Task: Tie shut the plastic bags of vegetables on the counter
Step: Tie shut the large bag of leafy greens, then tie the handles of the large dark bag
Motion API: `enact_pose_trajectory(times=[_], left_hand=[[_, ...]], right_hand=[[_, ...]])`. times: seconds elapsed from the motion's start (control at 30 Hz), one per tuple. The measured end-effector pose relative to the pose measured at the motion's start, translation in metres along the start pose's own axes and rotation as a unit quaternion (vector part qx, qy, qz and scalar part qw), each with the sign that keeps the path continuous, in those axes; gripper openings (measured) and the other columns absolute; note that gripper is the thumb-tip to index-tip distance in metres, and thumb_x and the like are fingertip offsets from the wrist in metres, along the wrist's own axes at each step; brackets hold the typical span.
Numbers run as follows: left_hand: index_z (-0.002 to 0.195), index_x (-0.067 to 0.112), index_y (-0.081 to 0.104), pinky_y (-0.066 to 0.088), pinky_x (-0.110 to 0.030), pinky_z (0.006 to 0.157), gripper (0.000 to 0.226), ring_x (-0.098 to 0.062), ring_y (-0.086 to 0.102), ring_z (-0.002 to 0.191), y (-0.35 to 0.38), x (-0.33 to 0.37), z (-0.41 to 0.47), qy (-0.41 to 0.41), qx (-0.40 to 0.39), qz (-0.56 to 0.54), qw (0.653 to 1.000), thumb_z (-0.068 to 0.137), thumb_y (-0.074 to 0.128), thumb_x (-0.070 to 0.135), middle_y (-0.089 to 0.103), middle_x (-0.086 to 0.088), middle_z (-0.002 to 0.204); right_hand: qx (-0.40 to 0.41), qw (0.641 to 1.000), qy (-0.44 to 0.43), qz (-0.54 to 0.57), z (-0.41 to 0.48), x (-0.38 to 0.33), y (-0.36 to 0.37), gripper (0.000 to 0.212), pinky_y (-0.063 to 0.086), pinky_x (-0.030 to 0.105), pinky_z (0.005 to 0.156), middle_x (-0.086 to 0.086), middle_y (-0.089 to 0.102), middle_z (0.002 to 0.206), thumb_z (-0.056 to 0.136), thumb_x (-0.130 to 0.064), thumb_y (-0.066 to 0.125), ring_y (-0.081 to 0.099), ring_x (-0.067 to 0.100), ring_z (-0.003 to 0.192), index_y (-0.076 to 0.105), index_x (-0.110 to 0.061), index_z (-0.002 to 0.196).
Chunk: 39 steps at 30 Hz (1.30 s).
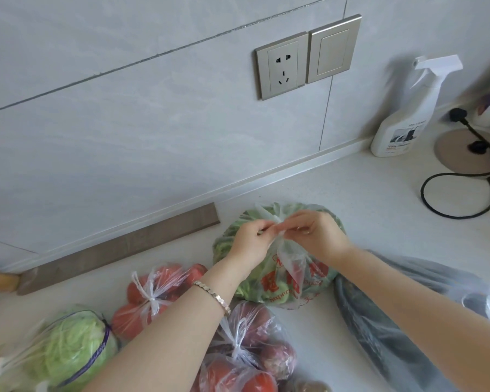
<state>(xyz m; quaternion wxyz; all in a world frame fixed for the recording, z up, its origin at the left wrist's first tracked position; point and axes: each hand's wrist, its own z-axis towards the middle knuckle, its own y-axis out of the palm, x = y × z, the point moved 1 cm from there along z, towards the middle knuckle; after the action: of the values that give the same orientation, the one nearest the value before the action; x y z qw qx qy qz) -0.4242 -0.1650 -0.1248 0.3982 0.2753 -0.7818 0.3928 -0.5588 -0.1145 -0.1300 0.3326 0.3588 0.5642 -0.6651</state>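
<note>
Both of your hands, left hand and right hand, pinch the gathered handles of the clear plastic bag of green vegetables with red print, which sits on the pale stone counter behind the knotted tomato bag, its neck drawn upright.

Single head-worn wide-angle view, looking forward and down, close over the counter, facing the tiled wall
</note>
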Motion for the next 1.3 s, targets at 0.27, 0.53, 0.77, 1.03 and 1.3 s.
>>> enact_pose_trajectory(times=[0.27, 0.53, 0.77, 1.03, 1.3], left_hand=[[0.080, 0.017, 0.066, 0.044, -0.008, 0.058, 0.016, -0.007, 0.054, 0.073, -0.001, -0.002, -0.002, -0.064, -0.042, -0.034, 0.996, 0.091, 0.056, 0.023, 0.061, -0.004, 0.087], [0.091, 0.005, 0.069, 0.034, -0.021, 0.067, 0.023, -0.013, 0.053, 0.077, -0.006, -0.005, 0.005, 0.080, 0.015, 0.235, 0.969, 0.094, 0.050, 0.016, 0.068, -0.007, 0.090], [0.099, 0.008, 0.070, 0.037, -0.022, 0.074, 0.021, -0.019, 0.061, 0.096, 0.001, -0.015, 0.010, -0.014, 0.081, 0.216, 0.973, 0.094, 0.049, 0.010, 0.069, -0.007, 0.106], [0.097, 0.010, 0.066, 0.043, -0.031, 0.077, 0.021, -0.028, 0.055, 0.097, -0.025, 0.011, -0.014, 0.080, 0.080, 0.349, 0.930, 0.090, 0.046, 0.006, 0.056, -0.008, 0.108], [0.106, 0.011, 0.056, 0.042, -0.029, 0.070, 0.027, -0.019, 0.056, 0.086, 0.007, 0.046, -0.072, 0.316, -0.075, 0.502, 0.802, 0.097, 0.030, 0.013, 0.060, -0.002, 0.097]], right_hand=[[-0.016, 0.920, -0.246, -0.306, -0.001, 0.011, 0.003, 0.024, 0.052, 0.027, 0.042, 0.006, 0.066, 0.074, 0.058, -0.001, 0.083, 0.064, 0.020, 0.061, 0.071, -0.009, 0.076], [-0.037, 0.894, -0.241, -0.375, -0.021, 0.016, 0.010, 0.016, 0.051, 0.028, 0.054, -0.005, 0.065, 0.077, 0.060, -0.012, 0.077, 0.058, 0.016, 0.064, 0.069, -0.018, 0.072], [-0.049, 0.910, -0.190, -0.367, -0.026, 0.007, 0.018, 0.029, 0.052, 0.026, 0.055, -0.007, 0.066, 0.073, 0.075, -0.019, 0.041, 0.061, 0.015, 0.063, 0.069, -0.020, 0.067], [-0.152, 0.936, 0.145, -0.282, -0.021, -0.043, 0.006, 0.030, 0.049, 0.036, 0.093, 0.005, 0.059, 0.119, 0.092, -0.008, 0.041, 0.058, 0.023, 0.105, 0.060, -0.015, 0.114], [0.000, 0.938, 0.186, -0.292, -0.103, -0.122, -0.062, 0.025, 0.051, 0.035, 0.082, 0.000, 0.065, 0.110, 0.092, -0.021, 0.040, 0.060, 0.023, 0.097, 0.060, -0.023, 0.107]])
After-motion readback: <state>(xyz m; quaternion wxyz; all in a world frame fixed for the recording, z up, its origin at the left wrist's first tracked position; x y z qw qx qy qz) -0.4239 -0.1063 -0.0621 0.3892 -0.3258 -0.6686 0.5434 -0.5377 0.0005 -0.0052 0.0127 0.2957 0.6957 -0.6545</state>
